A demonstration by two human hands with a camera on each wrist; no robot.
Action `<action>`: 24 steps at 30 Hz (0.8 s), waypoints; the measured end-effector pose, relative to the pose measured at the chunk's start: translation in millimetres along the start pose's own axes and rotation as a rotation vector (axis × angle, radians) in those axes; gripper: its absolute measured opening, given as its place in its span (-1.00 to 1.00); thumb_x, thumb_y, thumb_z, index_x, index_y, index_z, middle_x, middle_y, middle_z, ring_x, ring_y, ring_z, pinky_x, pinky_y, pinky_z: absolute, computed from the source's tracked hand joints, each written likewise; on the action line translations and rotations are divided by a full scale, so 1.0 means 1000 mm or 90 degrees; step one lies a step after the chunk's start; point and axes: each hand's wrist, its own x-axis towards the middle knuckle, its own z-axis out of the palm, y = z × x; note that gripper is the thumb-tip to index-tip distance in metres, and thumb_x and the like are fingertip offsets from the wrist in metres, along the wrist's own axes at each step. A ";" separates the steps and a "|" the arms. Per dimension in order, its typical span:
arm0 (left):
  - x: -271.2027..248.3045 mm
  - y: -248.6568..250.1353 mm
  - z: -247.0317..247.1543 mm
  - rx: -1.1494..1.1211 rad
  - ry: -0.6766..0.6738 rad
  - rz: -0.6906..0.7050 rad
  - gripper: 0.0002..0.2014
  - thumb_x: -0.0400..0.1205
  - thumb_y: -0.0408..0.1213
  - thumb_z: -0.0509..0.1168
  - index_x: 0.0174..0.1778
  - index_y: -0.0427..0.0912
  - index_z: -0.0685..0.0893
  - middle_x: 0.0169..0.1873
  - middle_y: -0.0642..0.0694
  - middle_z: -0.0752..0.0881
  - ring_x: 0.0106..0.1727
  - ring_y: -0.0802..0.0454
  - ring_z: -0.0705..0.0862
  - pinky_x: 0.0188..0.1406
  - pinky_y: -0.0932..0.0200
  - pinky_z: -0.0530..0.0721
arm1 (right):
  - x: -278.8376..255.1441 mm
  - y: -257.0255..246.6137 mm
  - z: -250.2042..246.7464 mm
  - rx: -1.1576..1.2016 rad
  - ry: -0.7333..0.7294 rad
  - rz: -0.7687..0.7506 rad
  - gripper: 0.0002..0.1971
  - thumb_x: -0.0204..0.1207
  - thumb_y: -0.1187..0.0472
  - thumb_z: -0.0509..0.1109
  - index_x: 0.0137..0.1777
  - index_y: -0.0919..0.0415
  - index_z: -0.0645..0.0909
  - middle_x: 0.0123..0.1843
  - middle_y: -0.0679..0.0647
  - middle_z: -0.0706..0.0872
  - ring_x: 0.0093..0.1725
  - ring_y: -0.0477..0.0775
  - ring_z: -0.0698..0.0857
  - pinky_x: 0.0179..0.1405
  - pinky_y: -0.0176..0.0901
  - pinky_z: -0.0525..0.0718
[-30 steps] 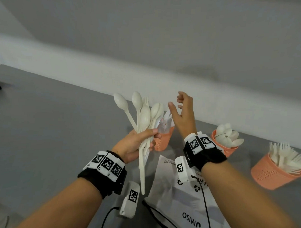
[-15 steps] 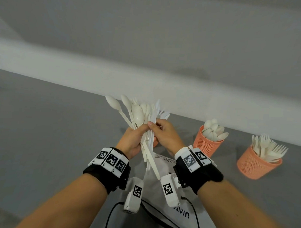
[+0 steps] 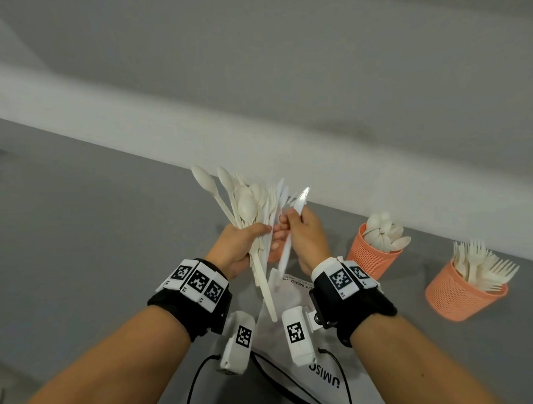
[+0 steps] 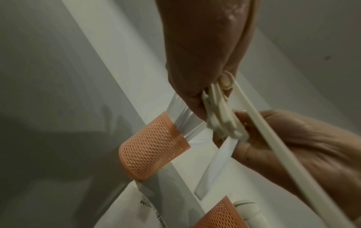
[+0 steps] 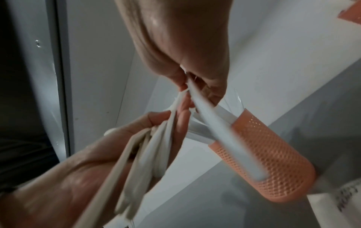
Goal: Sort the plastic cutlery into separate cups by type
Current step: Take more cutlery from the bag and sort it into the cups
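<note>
My left hand (image 3: 238,246) grips a fanned bundle of cream plastic cutlery (image 3: 250,207), spoons, forks and knives mixed, held up over the grey table. Right beside it, my right hand (image 3: 307,238) pinches a single white knife (image 3: 299,201), blade up and handle hanging down, just apart from the bundle. In the right wrist view the knife (image 5: 220,135) crosses in front of an orange mesh cup (image 5: 273,162) that holds clear knives. The same cup (image 4: 154,146) shows in the left wrist view; both hands mostly hide it in the head view.
An orange cup of spoons (image 3: 372,260) and an orange cup of forks (image 3: 464,299) stand at the right on the table. A white printed plastic bag (image 3: 301,372) lies under my wrists. A white wall ledge (image 3: 141,131) runs behind the table.
My right hand came from open in the air to the bundle, took hold of a knife and has drawn it slightly right, away from the bundle. The left hand kept its grip.
</note>
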 end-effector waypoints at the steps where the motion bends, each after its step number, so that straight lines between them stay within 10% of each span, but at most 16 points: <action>1: 0.000 0.000 -0.001 -0.004 -0.003 -0.006 -0.84 0.58 -0.59 0.19 -0.02 -0.48 0.66 -0.28 -0.30 0.81 -0.28 -0.10 0.81 -0.25 0.08 0.78 | 0.002 0.001 0.000 -0.004 0.004 -0.005 -0.78 0.68 0.18 0.11 -0.11 0.25 0.50 -0.31 0.05 0.61 -0.36 0.00 0.64 -0.27 -0.13 0.72; 7: 0.001 0.000 -0.001 0.000 -0.003 0.007 -0.86 0.57 -0.57 0.23 -0.10 -0.45 0.70 -0.21 -0.37 0.75 -0.30 -0.14 0.77 -0.22 0.04 0.78 | 0.001 0.001 0.001 -0.042 -0.077 -0.007 -0.80 0.62 0.16 0.26 0.01 0.30 0.59 -0.32 0.11 0.69 -0.48 -0.04 0.71 -0.47 -0.17 0.71; 13: 0.002 0.001 -0.002 -0.021 -0.023 -0.001 -0.88 0.57 -0.54 0.24 -0.06 -0.47 0.67 -0.25 -0.29 0.79 -0.25 -0.08 0.81 -0.23 0.06 0.79 | 0.009 -0.004 -0.005 0.009 0.042 0.021 -0.74 0.70 0.16 0.04 0.08 0.28 0.52 -0.14 0.14 0.68 -0.19 0.07 0.70 -0.10 -0.06 0.67; 17: 0.002 0.000 -0.002 -0.013 0.004 -0.003 -0.88 0.57 -0.53 0.27 -0.04 -0.49 0.65 -0.23 -0.30 0.75 -0.24 -0.07 0.79 -0.29 0.13 0.77 | 0.007 -0.016 -0.007 0.014 0.052 -0.055 -0.83 0.70 0.14 0.03 0.01 0.17 0.43 -0.35 0.02 0.56 -0.50 -0.06 0.51 -0.51 -0.18 0.54; 24: -0.003 0.001 -0.001 0.010 0.003 0.012 -0.84 0.55 -0.58 0.22 -0.11 -0.37 0.70 -0.35 -0.26 0.75 -0.36 -0.12 0.77 -0.41 0.08 0.74 | -0.005 -0.008 0.011 -0.189 -0.044 -0.092 -0.75 0.56 0.19 0.31 -0.37 0.03 0.58 -0.24 0.20 0.74 -0.25 0.25 0.75 -0.17 0.10 0.77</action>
